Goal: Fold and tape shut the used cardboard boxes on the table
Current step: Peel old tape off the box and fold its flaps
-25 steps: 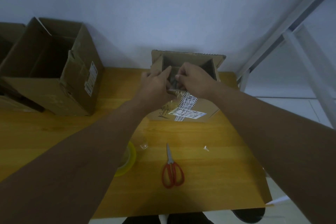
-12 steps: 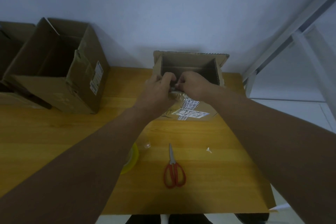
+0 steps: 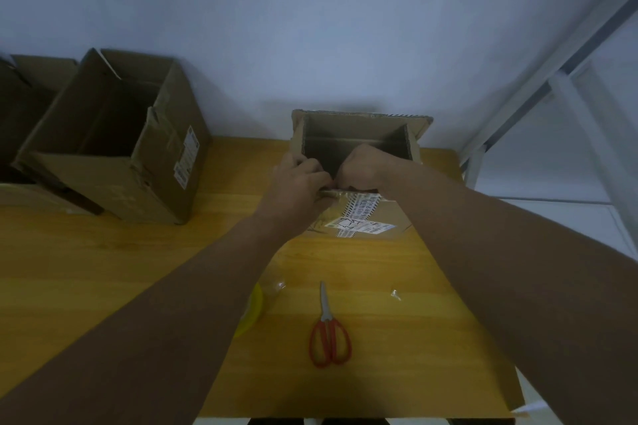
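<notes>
Two hands meet at the near rim of the small cardboard box (image 3: 355, 134), which stands at the far edge of the wooden table (image 3: 103, 269) close to the wall. The left hand (image 3: 297, 179) and right hand (image 3: 359, 171) curl over that rim and grip it side by side; their fingertips are hidden inside the box. The box's mouth faces up and toward the camera, and its long side runs left to right along the wall. Its labelled front face is partly covered by the wrists. A yellow tape roll (image 3: 253, 307) shows only as a sliver beside the left forearm. Red-handled scissors (image 3: 329, 331) lie near the front, blades pointing toward the box. At left a larger open box (image 3: 114, 141) leans, and another box (image 3: 20, 97) is cut off by the frame.
</notes>
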